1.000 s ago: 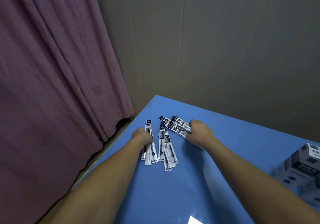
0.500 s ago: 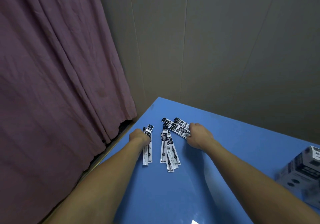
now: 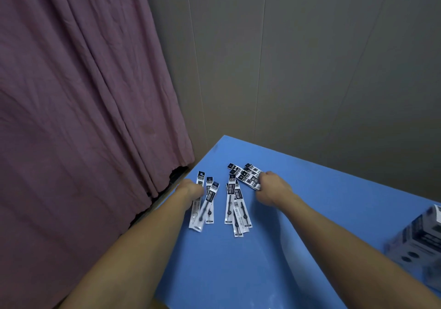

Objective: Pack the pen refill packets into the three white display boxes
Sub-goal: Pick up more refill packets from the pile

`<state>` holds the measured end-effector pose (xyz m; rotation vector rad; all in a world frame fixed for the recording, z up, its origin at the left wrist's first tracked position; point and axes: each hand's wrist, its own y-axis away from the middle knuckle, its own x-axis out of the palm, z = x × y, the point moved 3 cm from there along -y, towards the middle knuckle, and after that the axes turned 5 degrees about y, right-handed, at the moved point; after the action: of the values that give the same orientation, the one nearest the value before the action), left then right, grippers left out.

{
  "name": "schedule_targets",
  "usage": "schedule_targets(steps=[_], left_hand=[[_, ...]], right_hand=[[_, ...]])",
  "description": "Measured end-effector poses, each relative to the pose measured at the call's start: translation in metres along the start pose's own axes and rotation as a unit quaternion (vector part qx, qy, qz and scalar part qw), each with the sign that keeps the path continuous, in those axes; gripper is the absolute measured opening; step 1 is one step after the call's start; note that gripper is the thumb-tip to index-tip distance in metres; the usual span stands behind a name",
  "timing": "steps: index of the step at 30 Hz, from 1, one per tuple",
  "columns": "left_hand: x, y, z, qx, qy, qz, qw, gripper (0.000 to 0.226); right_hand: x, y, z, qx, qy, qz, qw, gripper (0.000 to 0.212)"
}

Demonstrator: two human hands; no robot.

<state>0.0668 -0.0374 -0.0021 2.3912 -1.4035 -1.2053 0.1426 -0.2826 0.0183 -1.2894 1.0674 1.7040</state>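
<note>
Slim, flat, glossy refill packets with black headers are spread on a smooth blue worktop point(image 3: 238, 273). A fanned left bunch point(image 3: 202, 203) is gripped by the left hand point(image 3: 191, 189); an angled far bunch point(image 3: 247, 176) is pinched by the right hand point(image 3: 272, 188). A middle bunch point(image 3: 235, 208) lies loose between. A white printed display box point(image 3: 420, 239), blurred, perhaps cardboard, sits at the right edge. A creased mauve curtain point(image 3: 83, 117) hangs left; grey panelled wall point(image 3: 310, 70) behind.
</note>
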Motion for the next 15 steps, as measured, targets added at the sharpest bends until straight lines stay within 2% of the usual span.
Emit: schedule_targets(steps=[4, 8, 12, 15], left_hand=[[0.0, -0.002, 0.009, 0.011, -0.034, -0.01, 0.999, 0.017], [0.002, 0.017, 0.005, 0.035, -0.096, -0.002, 0.995, 0.025], [0.014, 0.026, 0.007, 0.021, -0.13, 0.007, 0.991, 0.038], [0.02, 0.027, 0.008, 0.025, -0.207, -0.03, 0.977, 0.04]], right_hand=[[0.001, 0.002, 0.004, -0.009, 0.004, 0.006, 1.0, 0.027], [0.006, 0.005, 0.008, -0.017, 0.006, 0.015, 1.0, 0.028], [0.009, 0.01, 0.009, -0.021, 0.004, 0.017, 1.0, 0.03], [0.012, 0.013, 0.008, -0.024, 0.001, 0.014, 1.0, 0.029]])
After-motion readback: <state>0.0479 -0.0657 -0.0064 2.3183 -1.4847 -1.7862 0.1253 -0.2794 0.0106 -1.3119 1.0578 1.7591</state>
